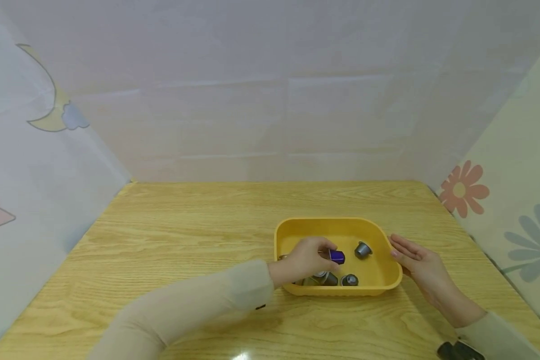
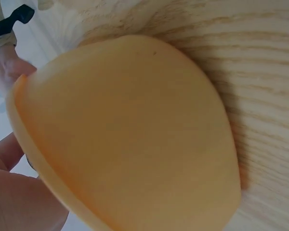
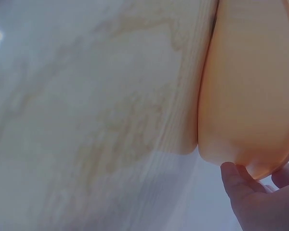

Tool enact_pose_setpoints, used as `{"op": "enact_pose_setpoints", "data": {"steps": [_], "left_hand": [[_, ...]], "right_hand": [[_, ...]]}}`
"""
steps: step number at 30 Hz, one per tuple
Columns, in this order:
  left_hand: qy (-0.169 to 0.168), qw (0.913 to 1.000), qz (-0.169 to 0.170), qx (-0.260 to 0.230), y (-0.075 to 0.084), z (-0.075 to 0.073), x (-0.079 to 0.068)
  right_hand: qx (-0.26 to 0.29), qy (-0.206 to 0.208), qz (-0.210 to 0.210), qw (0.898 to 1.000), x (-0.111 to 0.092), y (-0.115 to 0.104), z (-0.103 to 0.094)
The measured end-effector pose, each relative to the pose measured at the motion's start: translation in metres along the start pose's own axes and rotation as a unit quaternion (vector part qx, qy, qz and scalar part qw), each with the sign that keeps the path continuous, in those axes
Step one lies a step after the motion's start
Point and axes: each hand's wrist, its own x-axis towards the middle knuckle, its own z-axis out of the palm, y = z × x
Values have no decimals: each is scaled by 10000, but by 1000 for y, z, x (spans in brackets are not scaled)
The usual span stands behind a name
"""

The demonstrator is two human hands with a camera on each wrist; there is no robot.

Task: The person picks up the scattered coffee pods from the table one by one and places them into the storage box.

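A purple coffee capsule [image 1: 337, 257] is pinched between the thumb and fingers of my left hand [image 1: 303, 261], inside a yellow plastic basket [image 1: 342, 291]. A dark grey capsule [image 1: 363, 250] lies to the right of that hand. Near the front wall are another dark capsule [image 1: 350, 280] and several more, partly hidden beneath the hand. My right hand [image 1: 425, 272] touches the basket's right end from outside, fingers fairly straight and thumb by the rim. In the left wrist view, the basket wall [image 2: 135, 134] covers most of the left hand's work.
The basket stands on a wood-grain table [image 1: 184, 225], toward its right side. A pale cloth wall [image 1: 270, 120] rises behind the table, with printed side panels left and right. A black strap piece [image 1: 461, 351] sits at the right wrist.
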Motion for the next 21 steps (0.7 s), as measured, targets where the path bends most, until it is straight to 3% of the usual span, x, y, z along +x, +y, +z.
{"op": "enact_pose_setpoints", "data": {"steps": [9,12,16,21], "left_hand": [[6,10000,-28,72,6,4,10],[-140,9998,-169,22,6,8,9],[-317,9985,-267,348,5,9,7],[-300,9966,-93,762,-2,1,5]], "right_hand": [[-63,-20,-35,10000,0,1,-2],[-37,-9,-13,10000,1,0,-1],[-116,26,8,9999,0,0,0],[-137,39,17,9999,0,2,-1]]}}
